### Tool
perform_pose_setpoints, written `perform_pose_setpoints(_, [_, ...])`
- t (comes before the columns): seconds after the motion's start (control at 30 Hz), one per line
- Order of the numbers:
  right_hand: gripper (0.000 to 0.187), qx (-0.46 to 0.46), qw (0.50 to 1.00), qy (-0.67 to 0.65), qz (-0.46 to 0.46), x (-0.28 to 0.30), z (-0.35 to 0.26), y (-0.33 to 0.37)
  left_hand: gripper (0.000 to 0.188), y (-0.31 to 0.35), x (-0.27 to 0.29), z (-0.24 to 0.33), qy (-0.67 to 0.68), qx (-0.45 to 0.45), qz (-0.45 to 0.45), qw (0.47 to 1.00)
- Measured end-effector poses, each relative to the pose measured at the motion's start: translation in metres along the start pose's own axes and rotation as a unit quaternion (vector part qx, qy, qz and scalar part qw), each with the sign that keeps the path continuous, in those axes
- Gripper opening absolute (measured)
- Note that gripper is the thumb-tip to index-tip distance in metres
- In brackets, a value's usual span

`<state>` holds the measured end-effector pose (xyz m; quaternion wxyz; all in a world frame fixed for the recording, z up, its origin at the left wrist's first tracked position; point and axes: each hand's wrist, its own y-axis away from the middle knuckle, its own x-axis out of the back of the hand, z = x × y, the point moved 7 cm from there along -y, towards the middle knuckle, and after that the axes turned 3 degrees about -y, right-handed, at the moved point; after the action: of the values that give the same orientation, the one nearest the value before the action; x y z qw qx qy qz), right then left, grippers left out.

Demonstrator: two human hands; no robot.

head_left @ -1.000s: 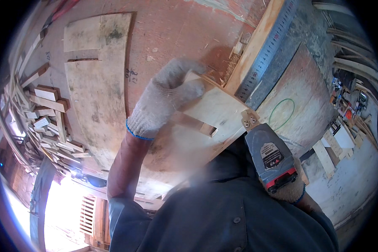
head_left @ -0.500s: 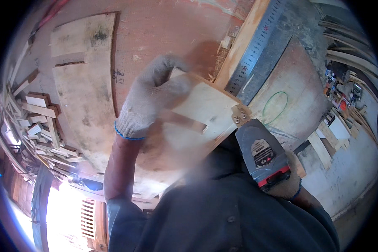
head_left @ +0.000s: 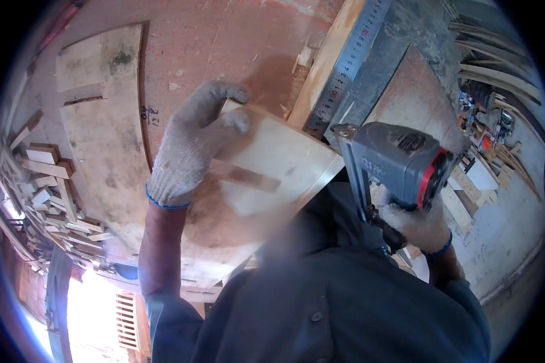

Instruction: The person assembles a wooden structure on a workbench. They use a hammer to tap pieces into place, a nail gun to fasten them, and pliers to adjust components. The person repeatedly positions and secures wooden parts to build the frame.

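My left hand point(head_left: 191, 136), in a white knitted glove with a blue cuff edge, grips the far left corner of a pale wooden panel point(head_left: 284, 154) between thumb and fingers. The panel has thin wood along its edges and a brown strip across its middle. A blur covers its near left part. My gloved right hand point(head_left: 418, 227) is wrapped around the handle of a grey and red nail gun point(head_left: 393, 151). The tool's nose lies just past the panel's right corner, apart from it as far as I can see.
A long steel ruler point(head_left: 342, 72) lies along a wooden strip point(head_left: 321, 66) beyond the panel. Stained plywood point(head_left: 103, 133) lies on the reddish surface at left. Wood offcuts point(head_left: 60, 199) are heaped at far left. Tools and scraps point(head_left: 490, 130) clutter the right.
The nail gun has come away from the panel's right corner and turned so its side shows. My left hand keeps its grip on the panel; the whole view has shifted slightly.
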<state>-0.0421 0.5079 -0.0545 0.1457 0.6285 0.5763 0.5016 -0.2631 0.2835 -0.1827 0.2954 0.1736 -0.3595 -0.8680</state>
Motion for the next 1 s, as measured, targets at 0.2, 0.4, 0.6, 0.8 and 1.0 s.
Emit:
perform_pose_setpoints(0.2, [0.047, -0.024, 0.997, 0.050, -0.057, 0.005, -0.008, -0.001, 0.029, 0.005, -0.002, 0.009, 0.044, 0.091, -0.008, 0.995])
perform_pose_setpoints(0.4, [0.057, 0.038, 0.987, 0.108, -0.111, -0.003, 0.007, 0.023, 0.031, 0.000, -0.001, 0.002, 0.017, 0.034, -0.001, 0.999])
perform_pose_setpoints(0.6, [0.081, -0.021, 0.978, 0.013, -0.208, -0.025, 0.035, 0.059, 0.029, -0.002, 0.002, -0.007, 0.062, 0.035, -0.001, 0.997])
perform_pose_setpoints(0.8, [0.064, -0.025, 0.974, -0.091, -0.208, -0.036, -0.003, 0.032, 0.030, -0.002, 0.000, -0.006, 0.053, 0.032, 0.004, 0.998])
perform_pose_setpoints(1.0, [0.045, -0.021, 0.975, -0.141, -0.169, -0.041, -0.022, 0.031, 0.033, 0.002, 0.004, 0.001, -0.007, 0.047, 0.005, 0.999])
